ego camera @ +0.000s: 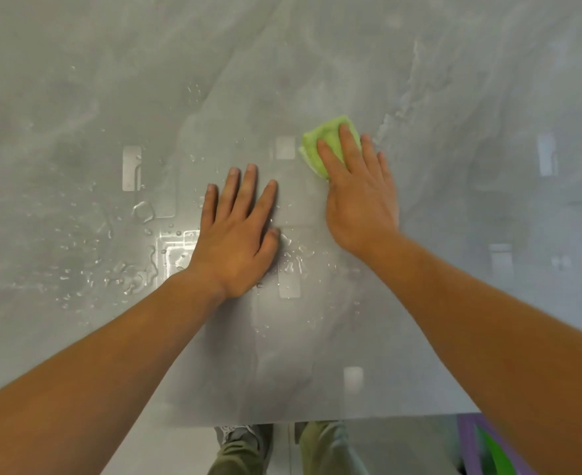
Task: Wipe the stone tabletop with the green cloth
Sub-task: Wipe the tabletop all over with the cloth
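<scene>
Tabletop (454, 320) — cloth (320, 140) under right fingers (349, 147)

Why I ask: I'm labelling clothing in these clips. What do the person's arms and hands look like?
Both arms are bare to the frame edge, and no sleeves show. The left hand and right hand wear no gloves, and no rings, watch or wristband are visible. Olive-green trousers show at the bottom of the view.

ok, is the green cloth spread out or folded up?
Folded into a small wad: green cloth shows stacked edges along its left side, mostly under the right hand.
</scene>
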Demonstrator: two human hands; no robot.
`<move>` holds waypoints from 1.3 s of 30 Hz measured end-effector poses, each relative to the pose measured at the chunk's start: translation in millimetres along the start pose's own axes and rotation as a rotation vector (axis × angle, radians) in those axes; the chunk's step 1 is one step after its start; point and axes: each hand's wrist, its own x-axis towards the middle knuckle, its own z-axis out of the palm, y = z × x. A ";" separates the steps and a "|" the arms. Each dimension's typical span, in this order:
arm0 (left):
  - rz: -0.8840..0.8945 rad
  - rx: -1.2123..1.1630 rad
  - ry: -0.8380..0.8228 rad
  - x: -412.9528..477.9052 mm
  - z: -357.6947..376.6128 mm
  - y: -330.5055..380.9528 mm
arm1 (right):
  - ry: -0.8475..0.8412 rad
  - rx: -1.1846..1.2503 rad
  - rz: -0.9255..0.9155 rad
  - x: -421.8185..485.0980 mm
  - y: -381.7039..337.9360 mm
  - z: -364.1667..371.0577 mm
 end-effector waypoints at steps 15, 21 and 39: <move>0.028 -0.012 -0.020 -30.6 4.1 -8.3 | 0.047 0.039 0.083 -69.1 9.6 7.0; 0.014 0.002 -0.018 -31.0 6.9 -7.3 | -0.013 -0.031 -0.118 -109.7 30.2 15.6; 0.077 -0.021 -0.019 -52.1 9.0 -16.4 | 0.055 0.007 0.104 -73.1 -47.6 27.6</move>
